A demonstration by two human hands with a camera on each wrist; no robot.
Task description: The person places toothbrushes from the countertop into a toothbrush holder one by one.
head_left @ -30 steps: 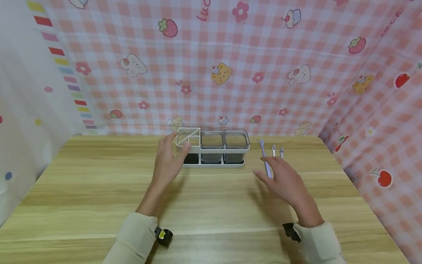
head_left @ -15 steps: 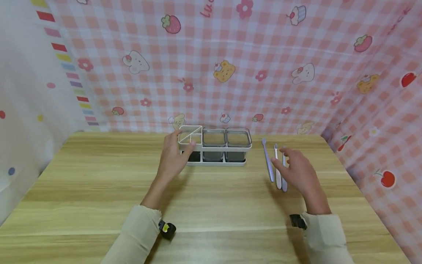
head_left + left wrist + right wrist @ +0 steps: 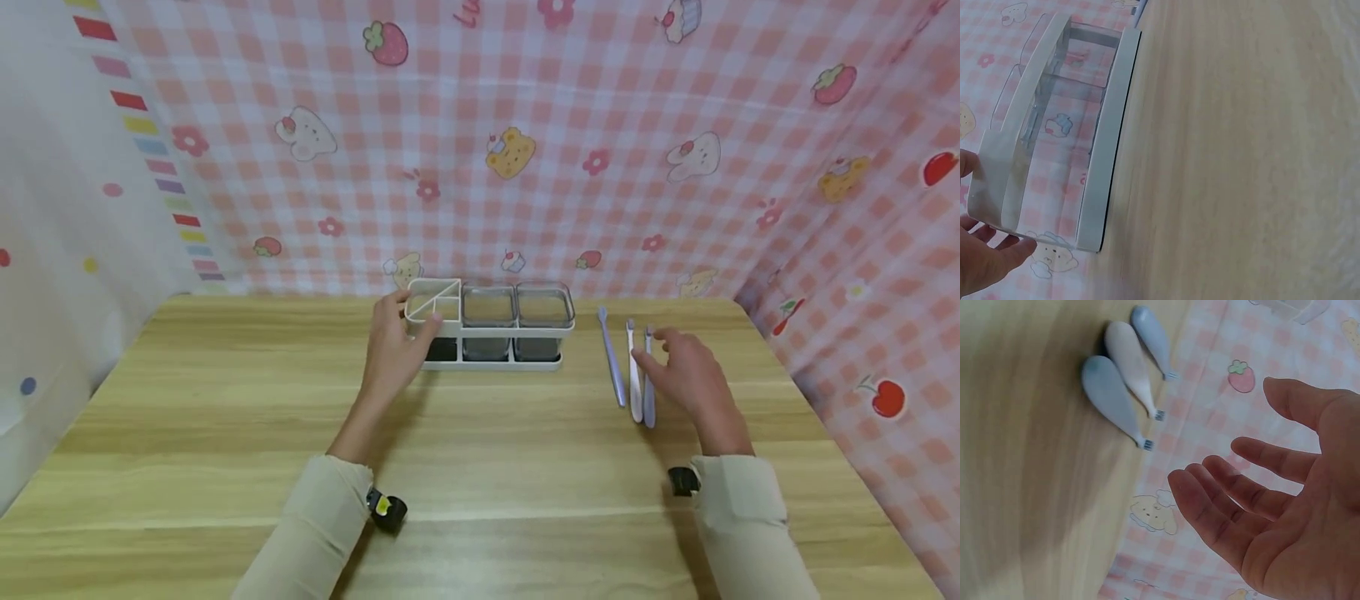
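Note:
A white holder (image 3: 487, 329) with three compartments, two of them clear cups, stands near the table's far edge. My left hand (image 3: 408, 321) grips its left end, thumb on the front and fingers behind; the left wrist view shows the holder (image 3: 1107, 131) with the hand (image 3: 985, 262) at that end. Three toothbrushes (image 3: 634, 375) lie side by side to the right of the holder. My right hand (image 3: 660, 350) hovers over the rightmost one with fingers spread. In the right wrist view the open hand (image 3: 1254, 481) is apart from the toothbrushes (image 3: 1110, 400).
The wooden table (image 3: 225, 400) is bounded by a pink checked cloth backdrop (image 3: 525, 167) at the back and right, and a pale curtain (image 3: 60, 250) on the left. The holder stands close to the back cloth.
My right hand has moved right and away from me, from the table's middle to above the toothbrushes. The left hand has stayed on the holder's left end.

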